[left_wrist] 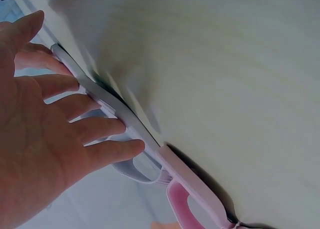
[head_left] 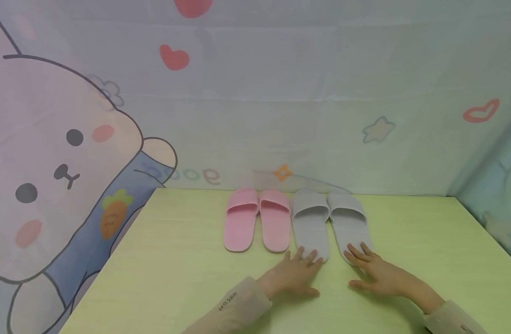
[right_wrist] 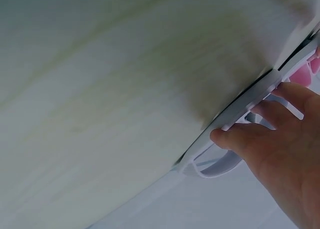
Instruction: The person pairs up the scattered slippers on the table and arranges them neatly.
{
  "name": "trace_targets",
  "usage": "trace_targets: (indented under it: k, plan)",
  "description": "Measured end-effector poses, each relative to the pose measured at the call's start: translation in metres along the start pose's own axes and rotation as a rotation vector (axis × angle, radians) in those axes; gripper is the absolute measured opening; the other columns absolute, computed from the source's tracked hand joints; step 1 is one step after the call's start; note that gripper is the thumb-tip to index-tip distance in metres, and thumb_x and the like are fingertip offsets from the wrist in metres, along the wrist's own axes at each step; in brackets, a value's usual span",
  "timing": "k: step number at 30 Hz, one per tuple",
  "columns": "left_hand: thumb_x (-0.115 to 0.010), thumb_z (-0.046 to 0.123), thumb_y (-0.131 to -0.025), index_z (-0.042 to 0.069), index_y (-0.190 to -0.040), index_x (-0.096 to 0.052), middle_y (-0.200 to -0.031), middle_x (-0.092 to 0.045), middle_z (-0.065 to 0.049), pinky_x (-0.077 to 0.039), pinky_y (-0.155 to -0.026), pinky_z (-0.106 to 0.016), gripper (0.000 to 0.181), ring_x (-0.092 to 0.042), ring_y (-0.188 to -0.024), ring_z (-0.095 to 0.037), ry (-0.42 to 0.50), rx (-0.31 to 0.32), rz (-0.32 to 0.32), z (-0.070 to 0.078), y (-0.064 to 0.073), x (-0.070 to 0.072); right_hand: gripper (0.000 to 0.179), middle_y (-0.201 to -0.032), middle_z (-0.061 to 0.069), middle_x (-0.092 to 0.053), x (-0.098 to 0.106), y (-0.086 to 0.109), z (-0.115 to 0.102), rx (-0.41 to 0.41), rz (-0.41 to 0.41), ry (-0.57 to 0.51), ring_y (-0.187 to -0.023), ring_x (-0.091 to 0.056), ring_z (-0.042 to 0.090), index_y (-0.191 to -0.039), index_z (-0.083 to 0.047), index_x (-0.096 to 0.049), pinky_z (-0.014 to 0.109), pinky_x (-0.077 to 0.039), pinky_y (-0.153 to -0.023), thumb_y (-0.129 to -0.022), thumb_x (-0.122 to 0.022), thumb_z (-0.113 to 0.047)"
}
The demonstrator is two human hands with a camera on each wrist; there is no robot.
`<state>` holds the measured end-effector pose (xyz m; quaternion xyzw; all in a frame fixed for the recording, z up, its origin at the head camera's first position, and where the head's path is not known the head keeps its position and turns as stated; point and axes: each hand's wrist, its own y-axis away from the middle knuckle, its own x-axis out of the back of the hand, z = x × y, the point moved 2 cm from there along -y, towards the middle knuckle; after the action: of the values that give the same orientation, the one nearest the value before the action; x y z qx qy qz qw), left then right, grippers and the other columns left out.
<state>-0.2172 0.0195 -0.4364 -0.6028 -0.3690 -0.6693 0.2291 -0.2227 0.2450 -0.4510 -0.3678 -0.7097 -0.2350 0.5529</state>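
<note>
Two grey slippers lie side by side on the table, heels toward me. Over the heel of the left grey slipper (head_left: 311, 234) my left hand (head_left: 295, 274) spreads its straight fingers, the tips at the heel's edge. My right hand (head_left: 378, 273) has its fingers extended on the heel of the right grey slipper (head_left: 350, 230), thumb apart. In the left wrist view the left fingers (left_wrist: 112, 151) are spread along the slipper's edge. The right wrist view shows the right hand (right_wrist: 285, 134) with fingertips at the grey sole (right_wrist: 240, 106).
Left of the grey pair stands a pink pair, the left pink slipper (head_left: 240, 227) and the right pink slipper (head_left: 275, 227), toes toward the back edge. All rest on a pale yellow-green table (head_left: 168, 260). Behind hangs a printed cloth (head_left: 259, 69) with a cartoon rabbit (head_left: 51, 153).
</note>
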Motion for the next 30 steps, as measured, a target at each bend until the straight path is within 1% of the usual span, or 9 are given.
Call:
trace_targets:
  k: [3, 8, 19, 30]
  plan:
    - [-0.050, 0.056, -0.081, 0.025, -0.142, -0.022, -0.149, -0.020, 0.003, -0.027, -0.106, -0.049, 0.074, -0.022, -0.136, -0.029, 0.000, 0.000, -0.007, 0.0004, -0.0005, -0.0001, 0.070, -0.138, 0.026, -0.032, -0.0016, 0.0007, 0.0016, 0.005, 0.015, 0.006, -0.122, -0.024, 0.057, -0.132, -0.001, -0.040, 0.064, -0.030, -0.093, -0.082, -0.055, -0.048]
    - [-0.048, 0.056, -0.082, 0.026, -0.142, -0.021, -0.149, -0.019, 0.003, -0.026, -0.107, -0.050, 0.072, -0.021, -0.136, -0.028, 0.008, 0.003, -0.008, 0.0006, -0.0015, -0.0001, 0.069, -0.141, 0.022, -0.031, -0.0036, 0.0012, 0.0052, -0.019, 0.021, -0.012, -0.124, -0.023, 0.054, -0.133, -0.004, -0.040, 0.064, -0.029, -0.094, -0.083, -0.054, -0.048]
    - [-0.048, 0.055, -0.083, 0.025, -0.141, -0.024, -0.149, -0.022, 0.002, -0.026, -0.106, -0.050, 0.070, -0.023, -0.136, -0.028, 0.014, 0.002, 0.012, 0.0004, -0.0005, -0.0007, 0.066, -0.143, 0.021, -0.028, -0.0016, 0.0017, 0.0031, -0.048, -0.010, -0.095, -0.126, -0.018, 0.053, -0.135, -0.006, -0.038, 0.066, -0.026, -0.094, -0.084, -0.052, -0.047]
    - [-0.047, 0.055, -0.084, 0.024, -0.141, -0.024, -0.149, -0.022, 0.002, -0.026, -0.106, -0.051, 0.069, -0.023, -0.136, -0.028, 0.002, 0.000, 0.014, 0.0000, 0.0003, -0.0002, 0.068, -0.143, 0.021, -0.027, -0.0003, 0.0022, 0.0000, -0.059, -0.022, -0.105, -0.127, -0.017, 0.054, -0.136, -0.006, -0.037, 0.067, -0.026, -0.094, -0.084, -0.051, -0.048]
